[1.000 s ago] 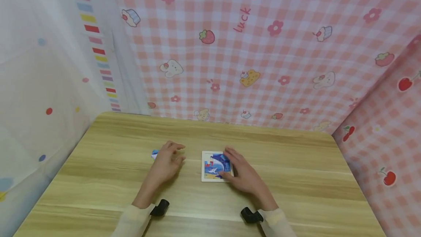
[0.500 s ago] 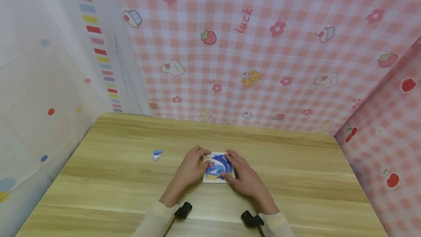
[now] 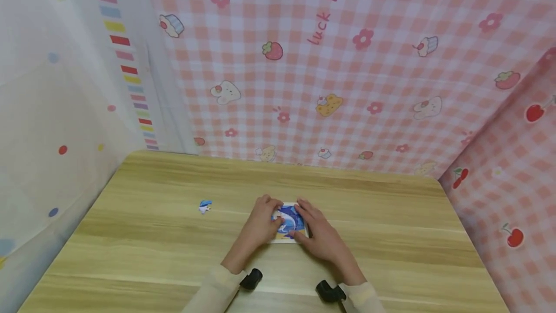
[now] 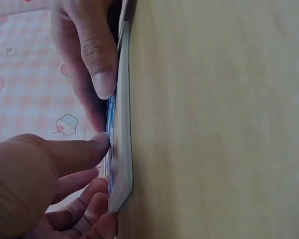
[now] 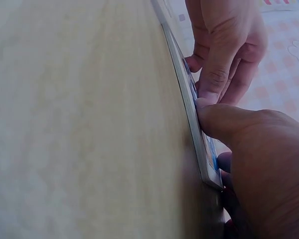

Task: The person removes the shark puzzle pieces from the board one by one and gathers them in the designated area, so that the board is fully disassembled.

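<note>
A small square jigsaw puzzle [image 3: 290, 221] in a white-edged tray lies on the table, its picture mostly blue with a dolphin. My left hand [image 3: 260, 223] covers its left side. In the left wrist view the left thumb [image 4: 82, 154] presses down on the picture, and the other fingers curl against the tray's edge. My right hand [image 3: 319, 231] holds the puzzle's right side, its fingers along the far right and its thumb on the near part. The right thumb [image 5: 229, 119] overlaps the left one in the right wrist view. The puzzle's upper left is hidden under the left hand.
One loose blue-and-white puzzle piece [image 3: 204, 206] lies to the left of the hands. The wooden table [image 3: 391, 235] meets a pink checked cloth [image 3: 304, 76] at its back edge. Black wrist mounts [image 3: 331, 291] sit on both sleeves.
My left hand has moved right from beside the loose piece onto the puzzle's left side, uncovering that piece. The right hand stays at the puzzle's right side.
</note>
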Available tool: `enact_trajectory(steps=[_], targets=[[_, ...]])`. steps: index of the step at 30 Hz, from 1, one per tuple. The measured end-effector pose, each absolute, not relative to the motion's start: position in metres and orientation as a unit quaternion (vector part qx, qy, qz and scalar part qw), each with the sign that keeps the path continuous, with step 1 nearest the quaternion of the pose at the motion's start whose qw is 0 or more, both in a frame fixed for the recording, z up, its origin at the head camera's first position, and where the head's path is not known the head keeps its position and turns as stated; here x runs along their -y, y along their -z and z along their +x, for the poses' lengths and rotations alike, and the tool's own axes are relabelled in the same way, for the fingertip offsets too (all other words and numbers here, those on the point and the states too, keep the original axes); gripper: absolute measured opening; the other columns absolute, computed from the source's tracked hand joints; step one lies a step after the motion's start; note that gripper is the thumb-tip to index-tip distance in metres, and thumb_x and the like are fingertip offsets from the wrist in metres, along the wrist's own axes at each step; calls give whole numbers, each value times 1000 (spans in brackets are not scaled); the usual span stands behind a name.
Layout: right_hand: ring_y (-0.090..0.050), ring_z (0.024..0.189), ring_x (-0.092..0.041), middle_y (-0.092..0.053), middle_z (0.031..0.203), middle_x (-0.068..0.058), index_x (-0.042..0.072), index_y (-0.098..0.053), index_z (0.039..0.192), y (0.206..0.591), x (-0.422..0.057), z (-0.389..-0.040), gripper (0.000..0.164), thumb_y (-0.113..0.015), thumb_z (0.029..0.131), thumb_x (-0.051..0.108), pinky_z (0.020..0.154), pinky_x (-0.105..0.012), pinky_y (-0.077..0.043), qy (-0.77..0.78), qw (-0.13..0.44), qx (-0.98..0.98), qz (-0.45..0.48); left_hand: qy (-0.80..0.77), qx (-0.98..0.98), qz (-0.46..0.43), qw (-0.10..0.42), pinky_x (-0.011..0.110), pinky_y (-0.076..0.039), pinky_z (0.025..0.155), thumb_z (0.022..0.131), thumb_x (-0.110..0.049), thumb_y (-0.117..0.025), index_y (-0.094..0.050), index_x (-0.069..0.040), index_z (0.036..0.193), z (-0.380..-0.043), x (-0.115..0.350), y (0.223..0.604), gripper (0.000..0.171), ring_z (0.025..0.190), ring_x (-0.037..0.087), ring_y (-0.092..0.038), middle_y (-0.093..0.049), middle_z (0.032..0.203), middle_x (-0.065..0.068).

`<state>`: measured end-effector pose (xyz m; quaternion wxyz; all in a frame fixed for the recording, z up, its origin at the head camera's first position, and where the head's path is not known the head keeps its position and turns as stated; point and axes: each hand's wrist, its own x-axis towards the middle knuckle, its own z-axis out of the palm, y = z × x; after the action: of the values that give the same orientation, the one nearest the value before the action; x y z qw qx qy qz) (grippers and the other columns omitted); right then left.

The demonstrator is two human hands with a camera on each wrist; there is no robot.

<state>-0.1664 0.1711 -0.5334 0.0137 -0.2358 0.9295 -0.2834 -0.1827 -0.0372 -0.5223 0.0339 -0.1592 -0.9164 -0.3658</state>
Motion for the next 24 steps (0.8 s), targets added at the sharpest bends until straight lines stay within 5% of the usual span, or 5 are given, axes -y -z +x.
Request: enact_trajectory(steps=[24], targets=[[-29, 155, -35, -31, 168, -8, 9, -43, 156, 532, -169, -166, 70, -70, 97, 36, 120, -59, -33, 286, 25, -931, -225, 393, 912, -119, 21, 44, -48, 89, 79, -1, -80, -75, 6, 114, -188, 30, 515, 35, 97, 30, -57, -70, 105, 19]])
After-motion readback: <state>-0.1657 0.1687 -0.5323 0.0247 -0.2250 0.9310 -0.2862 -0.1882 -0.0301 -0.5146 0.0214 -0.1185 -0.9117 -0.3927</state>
